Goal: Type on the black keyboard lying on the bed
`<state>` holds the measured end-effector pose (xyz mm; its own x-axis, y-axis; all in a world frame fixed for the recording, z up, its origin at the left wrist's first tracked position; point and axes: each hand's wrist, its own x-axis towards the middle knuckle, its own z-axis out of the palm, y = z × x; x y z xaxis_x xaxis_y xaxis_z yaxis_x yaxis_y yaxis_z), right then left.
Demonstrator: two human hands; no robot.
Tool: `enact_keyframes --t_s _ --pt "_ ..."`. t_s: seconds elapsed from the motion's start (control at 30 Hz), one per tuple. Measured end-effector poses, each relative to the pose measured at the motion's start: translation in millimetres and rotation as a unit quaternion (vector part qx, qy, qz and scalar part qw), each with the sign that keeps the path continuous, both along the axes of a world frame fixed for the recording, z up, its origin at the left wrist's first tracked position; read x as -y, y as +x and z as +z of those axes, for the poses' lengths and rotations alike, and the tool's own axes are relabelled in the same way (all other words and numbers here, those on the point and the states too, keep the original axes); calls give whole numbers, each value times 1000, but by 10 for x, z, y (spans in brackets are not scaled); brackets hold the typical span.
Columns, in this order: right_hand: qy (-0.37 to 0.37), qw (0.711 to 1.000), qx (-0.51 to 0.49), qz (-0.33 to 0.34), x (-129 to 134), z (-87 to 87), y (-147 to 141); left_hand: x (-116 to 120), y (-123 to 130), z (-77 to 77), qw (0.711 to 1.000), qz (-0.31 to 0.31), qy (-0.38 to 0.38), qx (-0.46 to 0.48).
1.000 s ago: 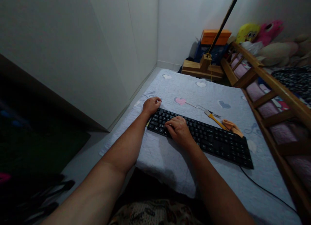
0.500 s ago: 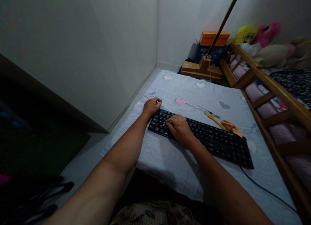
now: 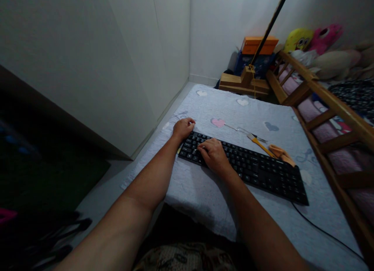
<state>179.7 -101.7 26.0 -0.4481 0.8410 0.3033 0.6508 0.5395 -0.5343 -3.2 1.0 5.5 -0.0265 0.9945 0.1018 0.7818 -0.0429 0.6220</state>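
A black keyboard (image 3: 257,167) lies slantwise on a pale cloth with heart prints (image 3: 189,185). My left hand (image 3: 183,128) rests at its far left corner, fingers curled; what they hold, if anything, is hidden. Over the keys of the left part, my right hand (image 3: 214,154) is bent with thumb and fingers pinched together. Something small and pale seems to show at its fingertips, too small to name. Behind the keyboard lie a brush with a yellow handle (image 3: 261,146), a crumpled orange-brown cloth (image 3: 281,154) and a thin metal tool (image 3: 244,131).
A wooden bed rail (image 3: 336,107) runs along the right side, with plush toys (image 3: 298,41) beyond. At the back stand a wooden stand with a pole (image 3: 247,78) and an orange box (image 3: 258,45). A white cabinet (image 3: 117,68) rises on the left. The keyboard cable (image 3: 324,230) trails right.
My right hand has shifted slightly left over the keys. My left hand stays at the corner. The view has moved a little, so the keyboard's right end appears slightly farther right.
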Motion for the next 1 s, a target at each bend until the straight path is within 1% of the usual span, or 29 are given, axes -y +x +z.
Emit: enact_keyframes --t_s 0.37,0.57,1.0 --pt "1 1000 -2 1 -4 6 -27 25 9 30 1000 0 0 -8" --pt "13 1000 -6 2 -15 -2 -59 35 19 45 1000 1 1 -4" --pt "2 1000 -2 -7 8 50 41 21 0 22 1000 -2 5 0"
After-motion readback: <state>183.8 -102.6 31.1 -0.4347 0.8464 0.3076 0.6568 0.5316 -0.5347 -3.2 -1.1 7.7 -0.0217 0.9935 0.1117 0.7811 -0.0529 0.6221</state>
